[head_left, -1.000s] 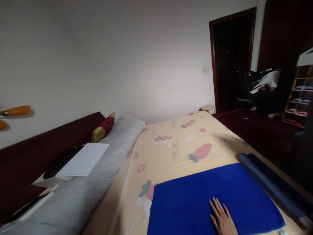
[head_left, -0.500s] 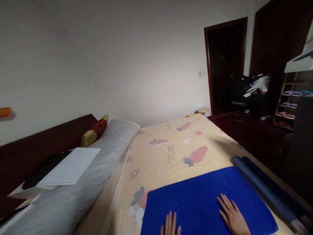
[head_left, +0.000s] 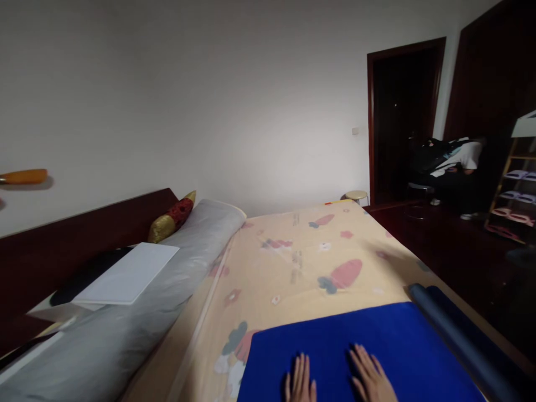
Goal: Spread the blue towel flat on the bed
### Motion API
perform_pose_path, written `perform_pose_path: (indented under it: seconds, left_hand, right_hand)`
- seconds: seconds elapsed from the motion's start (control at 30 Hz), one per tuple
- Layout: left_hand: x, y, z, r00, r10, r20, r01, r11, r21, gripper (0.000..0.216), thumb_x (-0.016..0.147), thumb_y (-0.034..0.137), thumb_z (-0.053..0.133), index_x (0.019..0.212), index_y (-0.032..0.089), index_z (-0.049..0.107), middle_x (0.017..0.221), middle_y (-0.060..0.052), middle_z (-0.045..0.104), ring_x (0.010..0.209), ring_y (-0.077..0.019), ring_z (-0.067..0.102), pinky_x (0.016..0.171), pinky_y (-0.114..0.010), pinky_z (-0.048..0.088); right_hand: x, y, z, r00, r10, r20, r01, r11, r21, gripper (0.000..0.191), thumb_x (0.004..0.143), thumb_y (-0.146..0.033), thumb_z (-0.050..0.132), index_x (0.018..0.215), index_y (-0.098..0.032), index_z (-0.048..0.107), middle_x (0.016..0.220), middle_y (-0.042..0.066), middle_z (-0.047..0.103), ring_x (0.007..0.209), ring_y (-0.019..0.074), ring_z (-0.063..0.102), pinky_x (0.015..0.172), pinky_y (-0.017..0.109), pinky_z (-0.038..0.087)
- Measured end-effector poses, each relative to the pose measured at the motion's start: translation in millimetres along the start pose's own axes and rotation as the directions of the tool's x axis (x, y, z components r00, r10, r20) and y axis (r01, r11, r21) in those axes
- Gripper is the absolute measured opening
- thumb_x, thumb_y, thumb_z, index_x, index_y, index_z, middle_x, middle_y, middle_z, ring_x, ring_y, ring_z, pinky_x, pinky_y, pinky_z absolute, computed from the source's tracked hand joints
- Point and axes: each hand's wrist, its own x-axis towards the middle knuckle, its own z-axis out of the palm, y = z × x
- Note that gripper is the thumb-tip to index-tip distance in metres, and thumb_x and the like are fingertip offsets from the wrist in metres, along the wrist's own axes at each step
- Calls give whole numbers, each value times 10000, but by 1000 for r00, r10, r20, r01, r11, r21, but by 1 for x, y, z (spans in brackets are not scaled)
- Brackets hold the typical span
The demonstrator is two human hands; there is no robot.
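Note:
A bright blue cloth point(head_left: 410, 352) lies spread flat on the near part of a bed covered by a pale yellow sheet with carrot prints point(head_left: 301, 262). My left hand point(head_left: 300, 382) rests flat on the cloth at the bottom edge of the view, fingers stretched out. My right hand point(head_left: 371, 378) lies flat on the cloth just to the right of it, fingers spread. Neither hand holds anything. A dark blue rolled item point(head_left: 452, 335) lies along the bed's right edge, beside the cloth.
A long grey bolster point(head_left: 138, 318) runs along the dark headboard point(head_left: 84, 234), with a white board point(head_left: 128, 273) on it and a red-and-gold cushion point(head_left: 171, 216). A person bends over near a dark doorway point(head_left: 402, 117) at the far right, by a shoe rack point(head_left: 517, 195) and a stool point(head_left: 355, 195).
My left hand came into view and now lies flat on the cloth. My right hand slid left, closer to it. The camera swung slightly.

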Motion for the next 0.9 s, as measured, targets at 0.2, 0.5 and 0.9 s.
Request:
perform_pose_path:
  seconds: [0.2,0.5,0.9]
  left_hand:
    - [57,59,4,965,219,146,-173,945,-278,520,923,428,246,1428,370,135,1548,99,186,1447,-168,185,1223,-444,182]
    - [91,-85,-46,977,-211,37,197,952,233,547,925,433,200,1454,301,153,1570,56,172,1450,-159,198,1190,-469,188]
    - [96,-120,-57,937,-337,90,281,883,377,561,925,443,189,1462,307,102,1579,63,143,1456,-124,165,1183,-426,162]
  right_hand:
    - [59,-29,37,959,-243,144,230,968,101,548,925,-450,394,1444,-347,253,1461,9,394,1301,224,468,1031,378,456]
    - [44,177,-30,935,353,22,-344,923,-170,657,904,-610,291,1465,-271,241,1551,33,278,1430,241,253,1157,504,247]
    - [36,205,-38,909,415,-24,-407,877,-254,703,896,-609,212,1484,-224,203,1570,32,238,1452,226,193,1154,477,232]
